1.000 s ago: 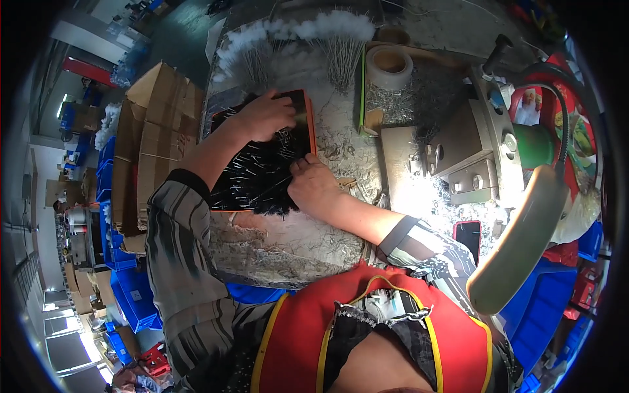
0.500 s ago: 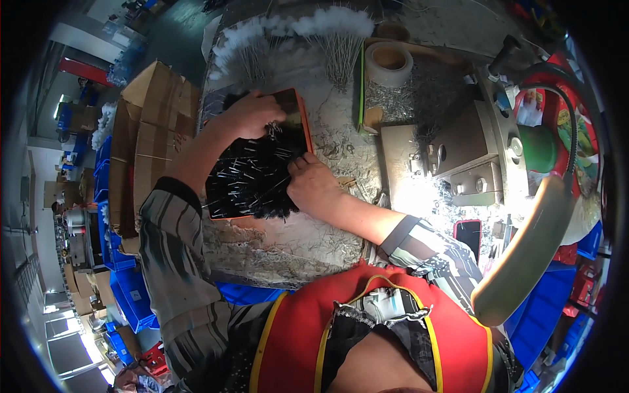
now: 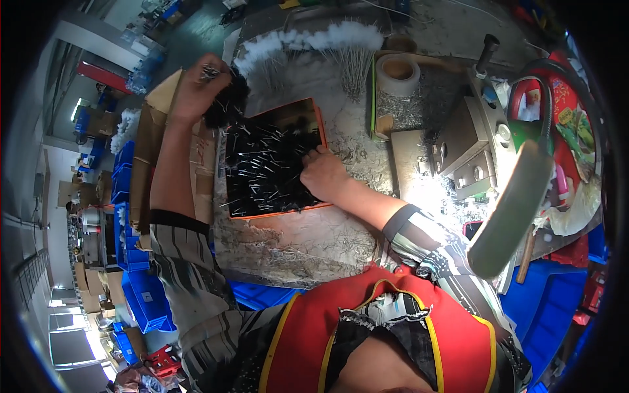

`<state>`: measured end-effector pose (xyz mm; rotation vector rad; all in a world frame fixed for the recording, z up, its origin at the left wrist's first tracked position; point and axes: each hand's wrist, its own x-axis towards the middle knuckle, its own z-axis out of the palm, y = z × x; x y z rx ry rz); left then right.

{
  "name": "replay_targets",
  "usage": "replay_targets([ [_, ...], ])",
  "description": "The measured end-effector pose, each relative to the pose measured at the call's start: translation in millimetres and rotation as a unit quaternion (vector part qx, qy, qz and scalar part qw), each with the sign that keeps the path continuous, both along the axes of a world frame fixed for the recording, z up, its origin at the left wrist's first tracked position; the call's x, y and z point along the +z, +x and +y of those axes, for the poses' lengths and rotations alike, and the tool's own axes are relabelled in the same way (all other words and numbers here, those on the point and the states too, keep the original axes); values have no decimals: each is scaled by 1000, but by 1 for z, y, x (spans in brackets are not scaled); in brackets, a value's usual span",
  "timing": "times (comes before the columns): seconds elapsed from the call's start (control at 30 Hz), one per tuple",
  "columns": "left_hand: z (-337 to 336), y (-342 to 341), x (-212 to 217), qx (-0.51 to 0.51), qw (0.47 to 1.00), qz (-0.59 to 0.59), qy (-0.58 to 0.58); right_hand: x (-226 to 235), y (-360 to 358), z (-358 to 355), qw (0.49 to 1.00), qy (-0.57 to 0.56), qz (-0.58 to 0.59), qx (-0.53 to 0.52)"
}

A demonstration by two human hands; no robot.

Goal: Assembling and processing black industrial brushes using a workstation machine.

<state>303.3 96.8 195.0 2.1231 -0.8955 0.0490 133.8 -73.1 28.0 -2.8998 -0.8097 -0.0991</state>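
Note:
A shallow orange-rimmed tray lies on the worktable, full of small black brushes with thin silvery wire stems. My left hand is raised beyond the tray's far left corner, closed around a bunch of black brushes; their stem ends poke out between the fingers and the dark fluffy heads hang on the right. At the tray's right side, my right hand rests with its fingers curled in among the brushes. Whatever those fingertips pinch is hidden.
White fluffy-headed wire brushes stand in clumps at the back. A tape roll sits in a bin of wire bits. On the right are a metal machine and a lamp. A cardboard box borders the table's left.
My left hand has lifted away from the tray toward the far left, carrying a bunch of black brushes. My right hand stays by the tray's right edge. The whole view has shifted slightly.

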Motion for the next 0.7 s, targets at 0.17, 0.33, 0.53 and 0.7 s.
replay_targets([
  [0.17, -4, -59, 25, 2, 967, 102, -232, -10, 7, -3, 999, 26, -24, 2],
  [0.33, -27, -146, -1, 6, 911, 145, -386, 4, -5, -30, 964, 248, -92, 13],
  [0.53, -48, -206, -63, -55, 843, 191, -500, 60, -90, -84, 728, 656, 141, -141],
  [0.7, -74, -251, -113, 22, 786, 290, -545, 39, -134, -89, 848, 469, 201, -143],
])
